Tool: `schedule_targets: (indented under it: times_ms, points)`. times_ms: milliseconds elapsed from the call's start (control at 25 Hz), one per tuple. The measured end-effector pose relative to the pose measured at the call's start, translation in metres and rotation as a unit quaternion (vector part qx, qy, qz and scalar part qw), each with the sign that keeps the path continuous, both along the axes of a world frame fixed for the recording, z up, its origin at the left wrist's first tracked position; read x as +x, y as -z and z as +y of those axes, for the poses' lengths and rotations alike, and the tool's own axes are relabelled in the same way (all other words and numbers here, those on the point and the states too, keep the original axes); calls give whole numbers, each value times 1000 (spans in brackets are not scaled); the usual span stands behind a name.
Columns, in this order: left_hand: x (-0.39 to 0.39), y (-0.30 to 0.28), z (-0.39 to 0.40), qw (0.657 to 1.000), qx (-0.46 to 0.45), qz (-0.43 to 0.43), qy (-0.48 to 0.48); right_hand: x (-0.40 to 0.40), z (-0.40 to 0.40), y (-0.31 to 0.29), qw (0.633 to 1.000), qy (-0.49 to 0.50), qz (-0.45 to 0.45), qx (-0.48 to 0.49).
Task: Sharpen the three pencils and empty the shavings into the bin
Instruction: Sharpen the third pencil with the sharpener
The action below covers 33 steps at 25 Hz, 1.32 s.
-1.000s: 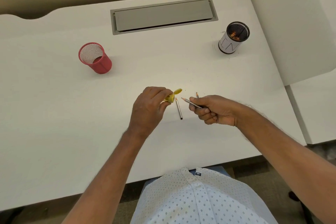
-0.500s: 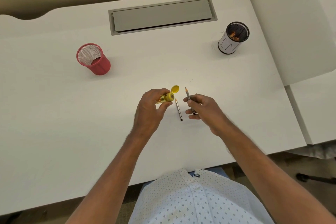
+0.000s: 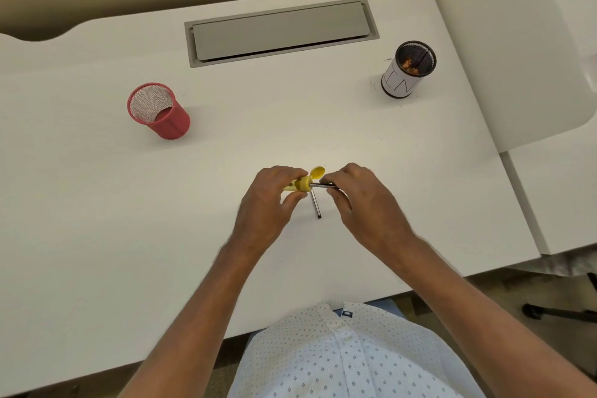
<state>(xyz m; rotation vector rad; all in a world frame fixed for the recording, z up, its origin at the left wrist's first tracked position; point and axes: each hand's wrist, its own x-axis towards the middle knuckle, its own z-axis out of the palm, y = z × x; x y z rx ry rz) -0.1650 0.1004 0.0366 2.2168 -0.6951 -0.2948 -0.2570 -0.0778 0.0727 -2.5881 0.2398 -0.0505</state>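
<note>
Worktop [image 3: 97,203]: smooth, matt, off-white laminate look. Cable hatch [image 3: 281,31]: grey, flat, dull satin, metal or plastic, cannot tell. Red pencil cup [image 3: 160,111]: wire mesh, painted, fine open weave. Bin [image 3: 408,69]: dark mesh inside, white paper wrap outside, matt, marked with black strokes. Sharpener [image 3: 302,183]: yellow plastic, slightly glossy, lid hinged open. Pencil [image 3: 321,185] in sharpener: dark shiny barrel. Pencil on worktop [image 3: 316,205]: same grey sheen. Shirt [image 3: 349,355]: thin woven cloth, white, small printed dots.

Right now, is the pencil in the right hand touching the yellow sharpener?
Touching. The head view shows the pencil tip entering the sharpener, with no gap.
</note>
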Motion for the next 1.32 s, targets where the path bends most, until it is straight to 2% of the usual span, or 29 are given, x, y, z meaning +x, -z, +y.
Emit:
schedule_targets:
  times_ms: [120,240,280,360,440,480,560,680,760,840,880,920,960,1000,1040,1080,1120,1160,1200,1280,1320]
  points:
    - [-3,-2,-1,999,25,-11,24,-1,-1,4,994,-42,-40,-96]
    - [-6,-5,-2,998,28,-45,31,-2,-3,8,988,-64,-62,-126]
    - [-7,-6,-3,997,29,-59,34,-2,-3,8,992,-55,-46,-100]
    - [-10,-8,-4,995,31,-83,42,5,-10,5,996,-12,71,46]
    - [-13,-7,-3,993,36,-98,57,14,-17,0,959,46,202,194]
    - [-14,-7,-3,993,39,-96,60,13,-18,-1,952,50,218,209]
    - [-14,-8,-1,994,41,-82,54,6,-12,-1,968,28,187,165]
    - [-9,-8,2,996,39,-56,56,-9,-7,2,996,-77,41,3]
    - [-8,-10,2,997,29,-39,66,-11,-12,4,981,-116,-63,-143]
    - [-9,-11,1,997,20,-46,64,-11,-17,1,969,-127,-98,-188]
    - [-10,-11,0,996,23,-55,60,-10,-15,-1,975,-124,-70,-168]
    - [-12,-12,-2,996,29,-69,56,-8,-14,-3,988,-108,-14,-105]
    - [-13,-13,-3,994,35,-85,55,-2,-16,-6,994,-71,79,3]
    - [-14,-14,-4,992,38,-103,59,5,-20,-9,971,-14,178,160]
    - [-14,-15,-5,990,39,-117,67,12,-25,-12,911,51,265,312]
    - [-14,-15,-6,989,39,-124,76,17,-28,-15,853,99,320,401]
    - [-13,-16,-6,988,40,-123,82,19,-29,-16,838,109,336,415]
    - [-13,-17,-5,989,41,-118,83,18,-27,-15,863,97,325,374]
    - [-12,-17,-4,989,42,-114,79,13,-23,-13,908,68,293,290]
    - [-9,-18,-3,992,41,-100,71,-1,-15,-10,982,-25,163,88]
    - [-7,-18,-2,993,40,-89,72,-7,-15,-7,994,-70,79,-13]
